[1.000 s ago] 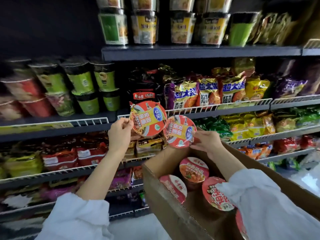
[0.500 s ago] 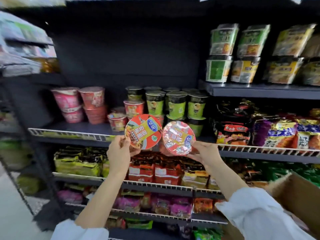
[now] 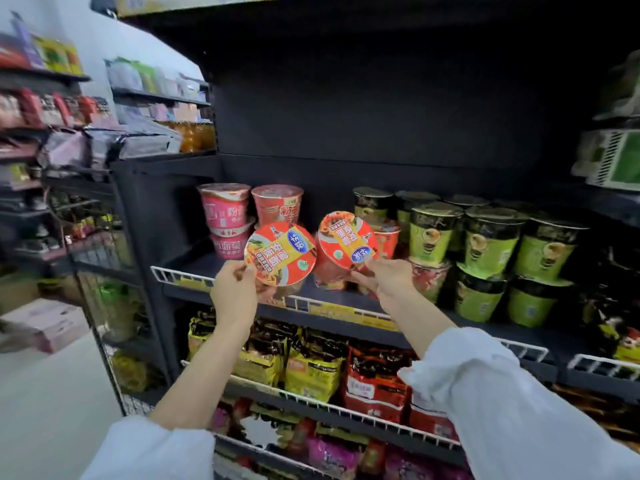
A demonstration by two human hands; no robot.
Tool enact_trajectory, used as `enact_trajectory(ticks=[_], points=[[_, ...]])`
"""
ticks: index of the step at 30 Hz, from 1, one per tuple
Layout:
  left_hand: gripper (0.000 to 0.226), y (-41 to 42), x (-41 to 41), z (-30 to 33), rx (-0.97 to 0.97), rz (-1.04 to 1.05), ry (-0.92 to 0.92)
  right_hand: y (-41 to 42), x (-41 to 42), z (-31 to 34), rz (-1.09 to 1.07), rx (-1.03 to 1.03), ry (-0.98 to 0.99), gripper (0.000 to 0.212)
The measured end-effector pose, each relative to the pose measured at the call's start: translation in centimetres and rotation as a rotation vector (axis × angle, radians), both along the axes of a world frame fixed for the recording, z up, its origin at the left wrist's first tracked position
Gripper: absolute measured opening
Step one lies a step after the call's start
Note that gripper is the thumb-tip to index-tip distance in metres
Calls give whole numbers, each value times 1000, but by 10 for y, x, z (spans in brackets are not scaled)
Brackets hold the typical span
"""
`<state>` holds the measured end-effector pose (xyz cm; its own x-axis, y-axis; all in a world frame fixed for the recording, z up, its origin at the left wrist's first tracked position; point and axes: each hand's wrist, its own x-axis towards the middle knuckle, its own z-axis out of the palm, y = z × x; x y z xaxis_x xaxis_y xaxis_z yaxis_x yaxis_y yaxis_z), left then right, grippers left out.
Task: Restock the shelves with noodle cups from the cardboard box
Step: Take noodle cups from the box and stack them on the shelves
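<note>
My left hand (image 3: 233, 292) grips a red noodle cup (image 3: 280, 253) by its rim, lid tilted toward me. My right hand (image 3: 388, 279) grips a second red noodle cup (image 3: 346, 240), also lid toward me. Both cups hover just over the white wire front rail (image 3: 166, 273) of the dark shelf (image 3: 204, 263), in the gap between pink-red cups on the left and green cups on the right. The cardboard box is out of view.
Stacked pink and red cups (image 3: 225, 209) stand at the shelf's back left; several green cups (image 3: 491, 244) fill its right side. Noodle packets (image 3: 311, 368) crowd the shelf below. Another rack (image 3: 52, 133) and a pink carton (image 3: 48, 323) are at left.
Both hands have carried their cups up and forward to the shelf with the pink and green cups. My view has swung left and away from the cardboard box.
</note>
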<state>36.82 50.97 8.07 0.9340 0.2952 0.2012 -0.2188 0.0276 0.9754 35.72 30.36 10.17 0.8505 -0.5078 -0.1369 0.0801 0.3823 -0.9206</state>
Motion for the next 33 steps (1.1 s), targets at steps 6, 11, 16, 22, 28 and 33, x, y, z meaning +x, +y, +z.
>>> enact_trajectory(ticks=[6,11,16,22,28,33], points=[[19,11,98,11,49,0,13,15,130,10,-29,38,30,12],[19,8,155,12,61,-38,54,13,210,4,-156,-233,263,56],[13,4,186,10,104,-109,84,23,246,1,-108,-258,280,19],[11,10,207,10,148,-199,91,17,259,-7,-57,-209,232,27],[13,14,215,16,115,-302,109,22,240,4,-22,-166,93,11],[14,-6,218,30,74,-397,116,18,196,16,113,-568,51,30]])
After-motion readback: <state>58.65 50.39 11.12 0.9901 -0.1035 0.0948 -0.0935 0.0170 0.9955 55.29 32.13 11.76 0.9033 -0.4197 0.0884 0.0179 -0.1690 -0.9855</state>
